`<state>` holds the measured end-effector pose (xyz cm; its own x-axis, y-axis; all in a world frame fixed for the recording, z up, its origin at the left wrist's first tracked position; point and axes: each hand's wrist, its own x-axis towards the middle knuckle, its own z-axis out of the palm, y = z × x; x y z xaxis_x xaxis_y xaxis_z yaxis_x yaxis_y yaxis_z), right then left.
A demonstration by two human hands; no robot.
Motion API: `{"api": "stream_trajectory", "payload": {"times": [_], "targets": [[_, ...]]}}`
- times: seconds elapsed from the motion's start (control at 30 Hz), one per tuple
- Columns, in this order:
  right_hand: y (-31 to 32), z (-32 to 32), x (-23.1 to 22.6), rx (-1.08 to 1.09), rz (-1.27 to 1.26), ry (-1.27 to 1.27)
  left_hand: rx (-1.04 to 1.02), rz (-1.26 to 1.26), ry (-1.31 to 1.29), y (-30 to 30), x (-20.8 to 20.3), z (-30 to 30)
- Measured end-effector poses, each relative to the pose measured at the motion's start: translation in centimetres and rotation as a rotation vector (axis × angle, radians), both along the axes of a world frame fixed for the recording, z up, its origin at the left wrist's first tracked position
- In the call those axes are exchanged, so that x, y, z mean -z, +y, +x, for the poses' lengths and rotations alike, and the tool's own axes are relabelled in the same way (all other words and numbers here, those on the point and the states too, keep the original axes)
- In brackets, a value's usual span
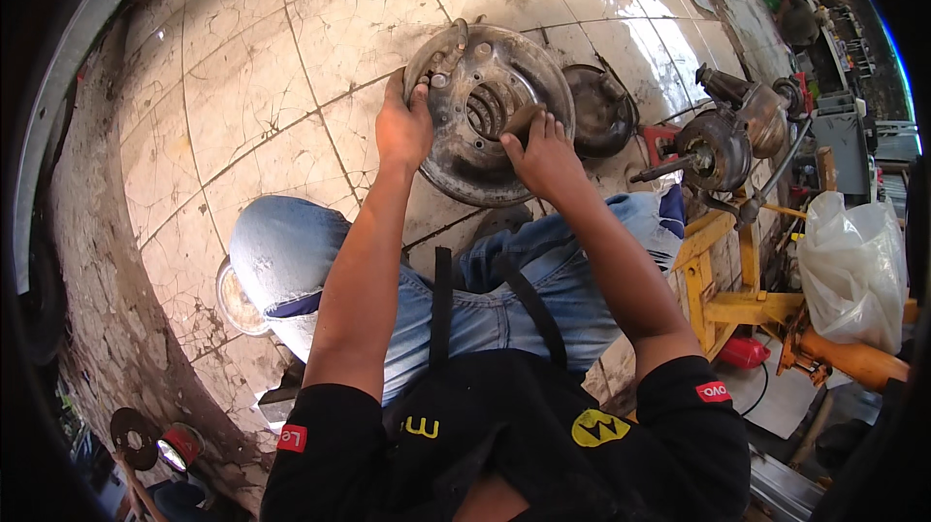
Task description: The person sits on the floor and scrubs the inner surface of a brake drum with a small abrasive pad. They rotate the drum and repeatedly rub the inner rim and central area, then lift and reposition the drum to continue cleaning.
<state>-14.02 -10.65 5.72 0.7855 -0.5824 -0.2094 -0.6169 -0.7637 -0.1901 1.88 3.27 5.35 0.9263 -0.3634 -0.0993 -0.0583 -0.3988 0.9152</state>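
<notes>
Lying beneath right fingers (pixel 551 127), against left fingers (pixel 419 101), round plate (pixel 473 171)

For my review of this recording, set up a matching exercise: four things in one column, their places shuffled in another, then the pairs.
Things:
1. Bare left hand
2. Bare right hand
3. Coiled metal spring
4. White translucent plastic bag

Places:
A. Within the central opening of the round, grimy grey metal plate
B. Near the picture's right edge, by the yellow metal frame
C. At the plate's upper-left edge
D. Just right of the plate's opening

Pairs: 1-C, 2-D, 3-A, 4-B
</notes>
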Motion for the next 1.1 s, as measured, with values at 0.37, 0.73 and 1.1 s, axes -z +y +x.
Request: {"api": "stream_trajectory", "payload": {"times": [0.37,0.73,1.1], "targets": [[-0.9,3.7,1.3,0.026,-0.120,-0.179,0.001,-0.012,-0.017,-0.6,0.4,0.1],[0.6,3.7,2.2,-0.023,-0.165,-0.217,-0.013,-0.058,-0.018,-0.8,-0.5,-0.8],[-1.1,4.9,2.7,-0.216,-0.155,-0.349,-0.001,-0.097,-0.037,-0.8,0.2,-1.0]]}}
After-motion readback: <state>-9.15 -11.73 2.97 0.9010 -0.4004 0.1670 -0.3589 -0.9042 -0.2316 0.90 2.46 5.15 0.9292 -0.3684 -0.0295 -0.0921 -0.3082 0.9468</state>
